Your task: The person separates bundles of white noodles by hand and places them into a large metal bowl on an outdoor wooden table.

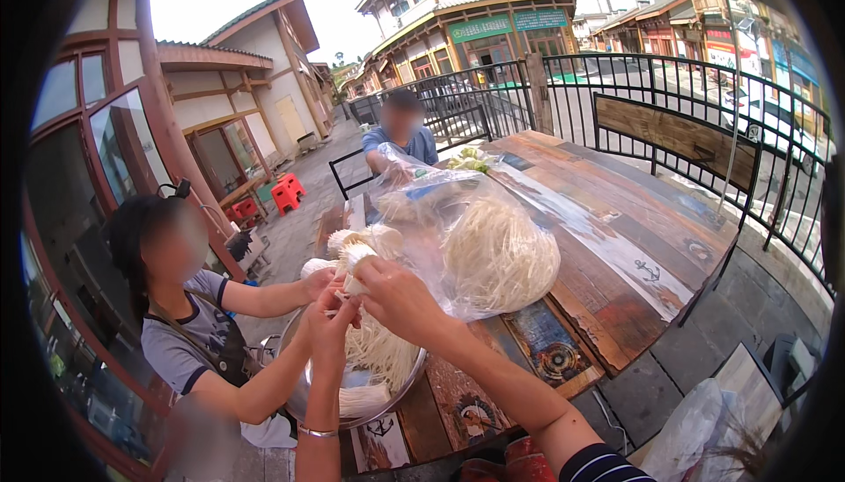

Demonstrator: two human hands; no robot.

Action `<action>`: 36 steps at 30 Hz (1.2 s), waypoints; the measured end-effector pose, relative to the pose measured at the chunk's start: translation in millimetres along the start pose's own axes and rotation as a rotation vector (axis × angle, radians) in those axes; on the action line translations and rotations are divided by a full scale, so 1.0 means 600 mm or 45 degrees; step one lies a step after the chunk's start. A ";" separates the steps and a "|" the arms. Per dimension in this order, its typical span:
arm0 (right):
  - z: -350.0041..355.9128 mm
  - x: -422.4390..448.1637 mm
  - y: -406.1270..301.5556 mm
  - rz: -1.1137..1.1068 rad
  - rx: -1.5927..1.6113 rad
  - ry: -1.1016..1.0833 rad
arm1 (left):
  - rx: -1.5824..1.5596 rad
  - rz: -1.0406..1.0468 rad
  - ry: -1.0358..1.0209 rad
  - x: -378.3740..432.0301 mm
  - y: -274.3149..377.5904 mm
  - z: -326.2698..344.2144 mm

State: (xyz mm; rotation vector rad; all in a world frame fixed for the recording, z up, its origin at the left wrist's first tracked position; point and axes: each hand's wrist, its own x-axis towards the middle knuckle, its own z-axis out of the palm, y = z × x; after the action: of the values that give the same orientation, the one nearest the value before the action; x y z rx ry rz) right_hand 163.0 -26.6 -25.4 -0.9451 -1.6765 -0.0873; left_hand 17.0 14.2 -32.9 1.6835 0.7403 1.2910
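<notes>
My right hand (399, 297) grips a short white bundle of thin strands (356, 282), which looks like enoki mushrooms. My left hand (335, 310), with a silver bangle at the wrist, pinches strands at the bundle's near end. Both hands are above a round metal basin (410, 376). Loose pale strands (379, 353) and a whole bundle (364, 401) lie in it. Behind my hands, several white bundles (383, 239) are on the table. A co-worker's hand (319, 284) is close to my left hand; what it holds is hidden.
A large clear plastic bag of pale strands (502, 254) stands on the wood-patterned table (627, 251). Greenish-white pieces (470, 160) lie at its far end. One person (188, 310) is at my left, another (399, 132) across the table. Black railing (660, 96) runs behind.
</notes>
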 end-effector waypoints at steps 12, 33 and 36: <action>0.000 0.000 0.001 0.008 -0.063 -0.039 | 0.057 0.034 0.013 -0.007 0.006 0.004; -0.007 0.006 0.014 0.113 0.110 -0.006 | -0.380 -0.196 -0.179 0.001 0.012 -0.014; -0.002 0.004 0.009 0.112 0.056 -0.028 | -0.377 -0.171 -0.205 0.002 0.007 -0.012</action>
State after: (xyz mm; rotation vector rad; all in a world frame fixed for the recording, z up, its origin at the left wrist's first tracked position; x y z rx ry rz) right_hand 167.3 -22.4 -25.0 -0.9878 -1.6485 0.0191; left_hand 10.3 15.0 -27.8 1.4526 0.5281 1.0975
